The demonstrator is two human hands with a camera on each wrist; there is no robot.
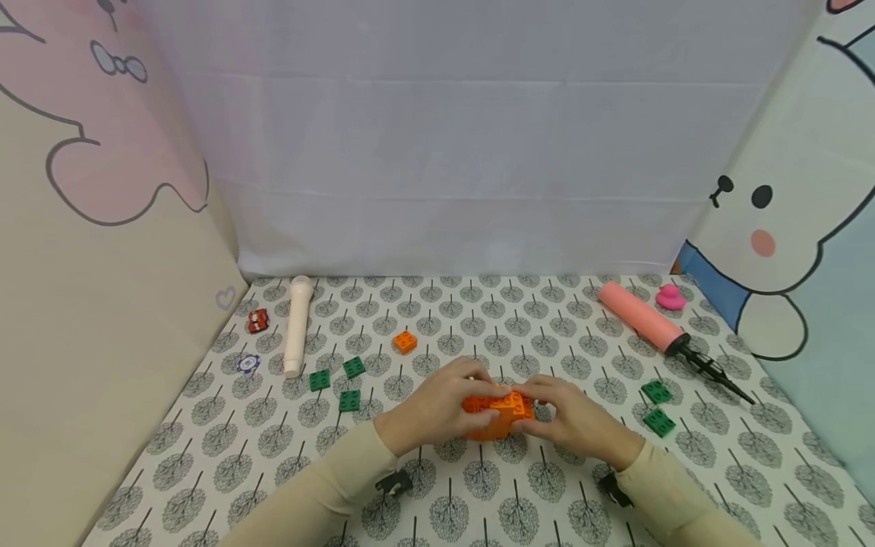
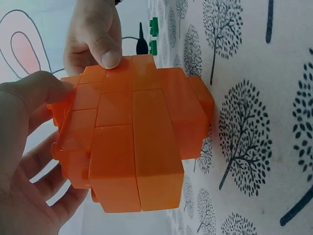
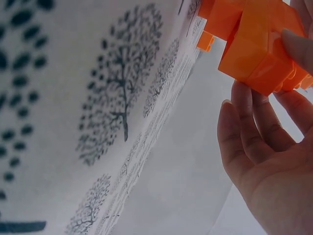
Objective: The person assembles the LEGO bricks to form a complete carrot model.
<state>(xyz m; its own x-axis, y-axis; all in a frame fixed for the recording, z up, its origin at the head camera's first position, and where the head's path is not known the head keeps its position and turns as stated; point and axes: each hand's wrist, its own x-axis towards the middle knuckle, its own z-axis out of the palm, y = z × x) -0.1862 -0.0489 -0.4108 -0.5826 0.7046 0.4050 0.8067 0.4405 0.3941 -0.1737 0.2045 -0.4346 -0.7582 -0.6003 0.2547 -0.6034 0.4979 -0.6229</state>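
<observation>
An orange block build (image 1: 497, 424) of several stacked toy bricks stands between my two hands, narrower at the bottom in the left wrist view. My left hand (image 1: 447, 403) grips its left side, thumb (image 2: 46, 88) on the near face and fingers behind. From the right, my right hand (image 1: 570, 414) holds the build's top right corner, with the thumb on the near face and fingertips on the far side. Studs show along the top of the orange build (image 2: 137, 142). In the right wrist view the right fingers (image 3: 259, 122) reach behind the bricks.
A loose orange brick (image 1: 405, 342) lies beyond the hands. Green bricks (image 1: 349, 400) sit at left, and two more green bricks (image 1: 659, 422) at right. Farther off are a white tube (image 1: 298, 327), a red toy car (image 1: 257, 320), a poker chip (image 1: 248, 363), a pink-handled tool (image 1: 642, 315) and a pink duck (image 1: 671, 297).
</observation>
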